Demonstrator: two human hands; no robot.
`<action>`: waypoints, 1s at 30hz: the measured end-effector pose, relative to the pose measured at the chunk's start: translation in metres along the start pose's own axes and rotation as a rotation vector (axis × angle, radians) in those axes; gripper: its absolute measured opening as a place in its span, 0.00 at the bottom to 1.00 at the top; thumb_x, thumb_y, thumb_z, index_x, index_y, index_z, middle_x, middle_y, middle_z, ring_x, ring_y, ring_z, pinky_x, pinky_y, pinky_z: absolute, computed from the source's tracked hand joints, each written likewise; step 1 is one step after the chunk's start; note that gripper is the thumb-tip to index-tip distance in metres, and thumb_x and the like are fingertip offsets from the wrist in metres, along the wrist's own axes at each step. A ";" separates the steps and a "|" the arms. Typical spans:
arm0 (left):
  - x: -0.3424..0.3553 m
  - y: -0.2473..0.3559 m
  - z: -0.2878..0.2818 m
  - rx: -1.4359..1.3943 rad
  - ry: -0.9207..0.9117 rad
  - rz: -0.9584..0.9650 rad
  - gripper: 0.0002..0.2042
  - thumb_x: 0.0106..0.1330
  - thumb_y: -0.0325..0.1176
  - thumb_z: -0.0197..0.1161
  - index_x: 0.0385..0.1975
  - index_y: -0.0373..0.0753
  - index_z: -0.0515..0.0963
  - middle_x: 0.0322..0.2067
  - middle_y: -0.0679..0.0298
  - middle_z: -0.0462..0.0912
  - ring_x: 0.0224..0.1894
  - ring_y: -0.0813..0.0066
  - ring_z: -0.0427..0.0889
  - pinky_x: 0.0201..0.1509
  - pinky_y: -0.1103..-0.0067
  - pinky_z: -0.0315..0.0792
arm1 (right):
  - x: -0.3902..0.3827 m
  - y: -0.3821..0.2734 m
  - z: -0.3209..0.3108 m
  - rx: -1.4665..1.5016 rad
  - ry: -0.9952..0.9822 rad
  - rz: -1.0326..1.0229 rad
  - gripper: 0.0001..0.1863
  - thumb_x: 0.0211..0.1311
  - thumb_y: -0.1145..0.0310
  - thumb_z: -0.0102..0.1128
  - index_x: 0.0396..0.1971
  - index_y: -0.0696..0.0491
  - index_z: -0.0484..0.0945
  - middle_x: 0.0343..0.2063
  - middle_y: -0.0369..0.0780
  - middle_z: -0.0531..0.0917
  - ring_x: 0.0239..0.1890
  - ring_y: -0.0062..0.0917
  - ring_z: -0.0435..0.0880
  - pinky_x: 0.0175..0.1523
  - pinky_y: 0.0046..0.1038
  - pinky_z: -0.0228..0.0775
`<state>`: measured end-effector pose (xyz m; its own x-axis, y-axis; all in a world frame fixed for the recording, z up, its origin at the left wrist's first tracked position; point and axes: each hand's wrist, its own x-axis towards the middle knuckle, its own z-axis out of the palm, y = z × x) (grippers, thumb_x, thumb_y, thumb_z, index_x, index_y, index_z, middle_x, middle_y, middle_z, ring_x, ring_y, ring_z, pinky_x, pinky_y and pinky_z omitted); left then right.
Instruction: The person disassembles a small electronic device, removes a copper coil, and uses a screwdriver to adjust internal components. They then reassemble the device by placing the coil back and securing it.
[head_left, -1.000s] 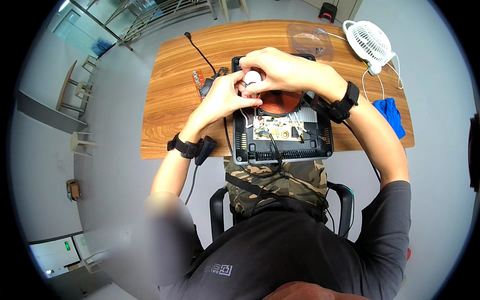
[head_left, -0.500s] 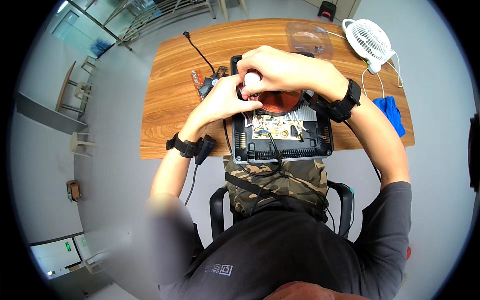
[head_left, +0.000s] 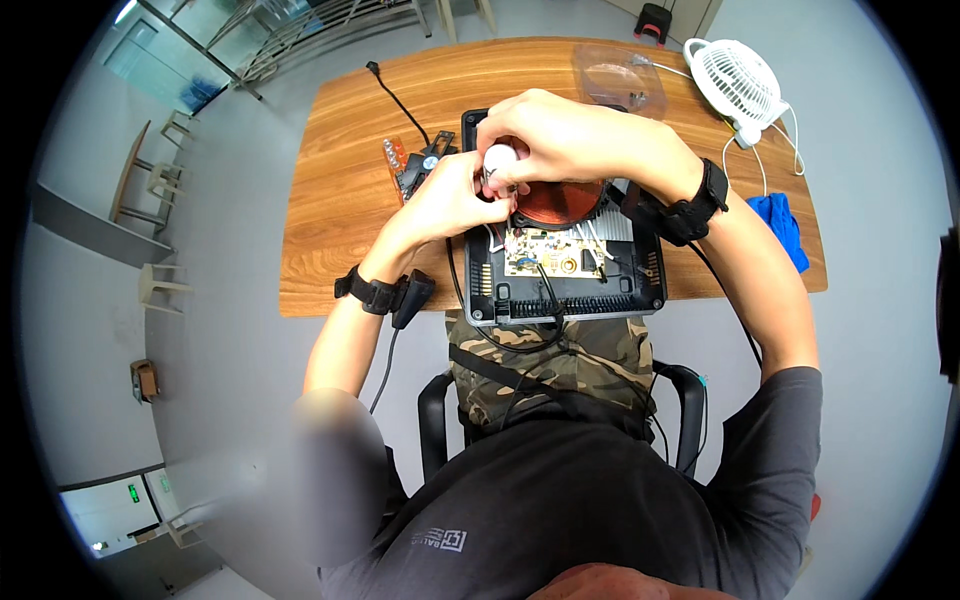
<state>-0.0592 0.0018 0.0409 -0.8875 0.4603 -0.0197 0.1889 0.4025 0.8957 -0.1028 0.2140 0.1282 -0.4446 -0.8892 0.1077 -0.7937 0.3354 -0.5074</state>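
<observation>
An opened induction cooker base (head_left: pixel 520 310) lies at the table's near edge, with a copper coil (head_left: pixel 562 203) and a yellowish circuit board (head_left: pixel 540 255) exposed. My right hand (head_left: pixel 548 128) reaches over the coil's far left side, fingers closed round an upright handle with a white rounded end (head_left: pixel 500 158); its lower part is hidden, so I cannot tell the tool's kind. Close below it, my left hand (head_left: pixel 452 205) has thumb and fingers brought together at the coil's left edge. Whatever those fingers pinch is hidden.
Left of the base lie a black fan-like part (head_left: pixel 425 170) and an orange strip with small pieces (head_left: pixel 394 155). A clear plastic tray (head_left: pixel 620 82), a white fan (head_left: pixel 738 80) and a blue cloth (head_left: pixel 778 230) are to the right. A black cable (head_left: pixel 545 345) loops over the near edge.
The white-ended handle has shifted slightly left and shows more of its top. My left thumb has drawn in closer to the fingers. The cooker base stays put.
</observation>
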 end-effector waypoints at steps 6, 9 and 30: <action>-0.002 0.004 0.002 0.154 0.131 0.062 0.22 0.55 0.33 0.82 0.47 0.31 0.83 0.38 0.63 0.90 0.40 0.80 0.86 0.47 0.77 0.81 | 0.004 0.002 0.002 -0.008 -0.007 0.117 0.21 0.60 0.55 0.72 0.33 0.62 0.82 0.29 0.49 0.83 0.37 0.44 0.85 0.42 0.39 0.75; -0.002 0.010 -0.003 0.127 0.101 0.044 0.19 0.56 0.31 0.80 0.44 0.31 0.83 0.35 0.64 0.89 0.37 0.81 0.84 0.46 0.78 0.80 | 0.005 0.000 0.004 -0.028 0.003 0.100 0.21 0.62 0.55 0.71 0.34 0.62 0.82 0.31 0.49 0.83 0.39 0.44 0.85 0.44 0.39 0.75; 0.000 0.004 0.000 0.052 0.005 0.037 0.13 0.58 0.31 0.77 0.40 0.33 0.86 0.32 0.63 0.90 0.37 0.83 0.85 0.45 0.78 0.81 | 0.001 -0.005 0.000 -0.029 -0.006 0.094 0.23 0.59 0.54 0.73 0.34 0.63 0.82 0.31 0.50 0.84 0.38 0.44 0.84 0.44 0.38 0.74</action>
<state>-0.0584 0.0035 0.0444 -0.8817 0.4716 0.0154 0.2429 0.4256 0.8717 -0.0991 0.2114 0.1309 -0.5148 -0.8555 0.0554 -0.7607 0.4260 -0.4899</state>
